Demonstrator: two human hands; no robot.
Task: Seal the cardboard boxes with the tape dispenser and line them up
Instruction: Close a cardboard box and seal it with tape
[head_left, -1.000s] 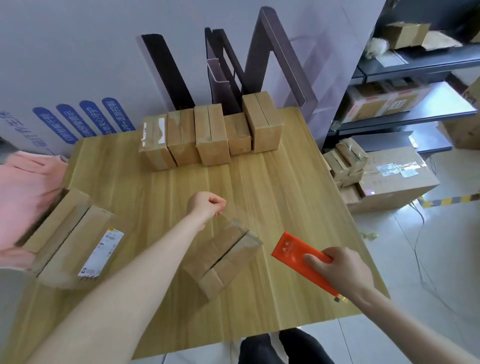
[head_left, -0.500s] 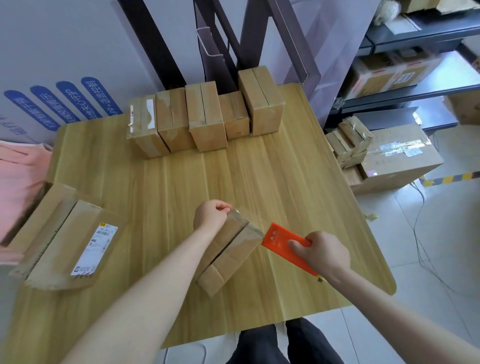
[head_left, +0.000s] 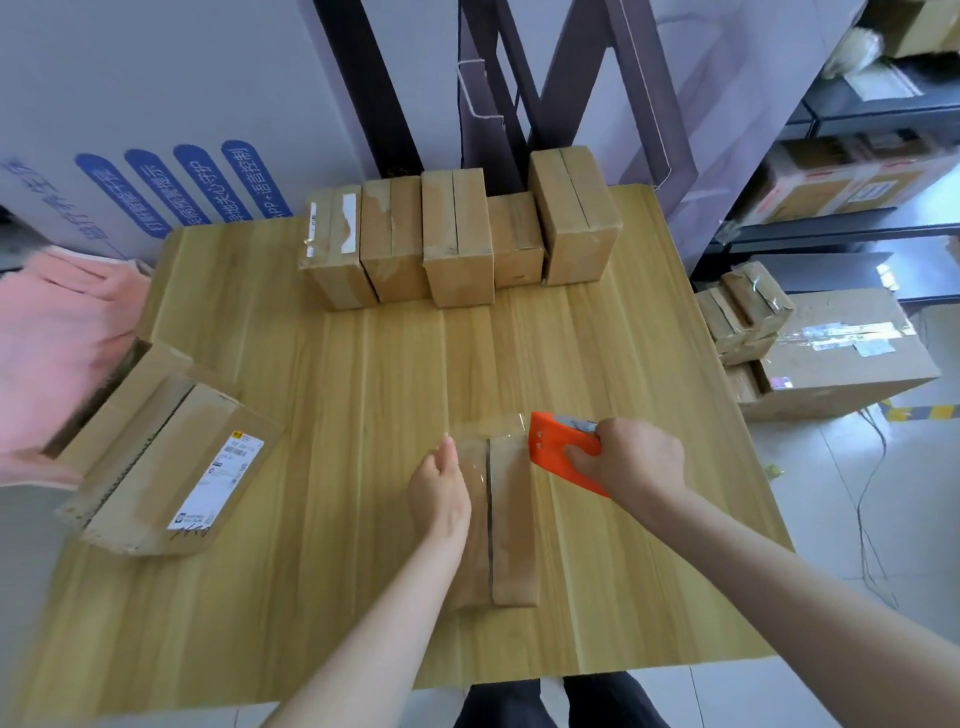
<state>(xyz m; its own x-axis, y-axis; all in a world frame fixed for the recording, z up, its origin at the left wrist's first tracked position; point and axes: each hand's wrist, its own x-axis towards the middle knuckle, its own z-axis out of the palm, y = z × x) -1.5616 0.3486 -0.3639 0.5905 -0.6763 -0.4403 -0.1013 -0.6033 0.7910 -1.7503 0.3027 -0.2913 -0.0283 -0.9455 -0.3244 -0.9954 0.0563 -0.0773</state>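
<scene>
A small cardboard box (head_left: 511, 525) lies lengthwise near the table's front edge, its two flaps meeting in a dark seam. My left hand (head_left: 441, 493) rests flat on its left flap, fingers straight, holding down clear tape (head_left: 493, 428) that stretches across the box's far end. My right hand (head_left: 631, 462) grips the orange tape dispenser (head_left: 553, 447) at the box's far right corner. A row of several sealed boxes (head_left: 457, 239) stands along the table's back edge.
A larger flattened box with a white label (head_left: 166, 457) lies at the table's (head_left: 363, 389) left edge beside pink cloth (head_left: 57, 338). To the right on the floor sit more cardboard boxes (head_left: 831, 353), with shelving behind them. Dark metal frames lean on the wall behind.
The small box has turned from diagonal to lengthwise. My left hand opened and moved onto its left flap. The dispenser moved up to the box's far right corner, tape now stretched over the end.
</scene>
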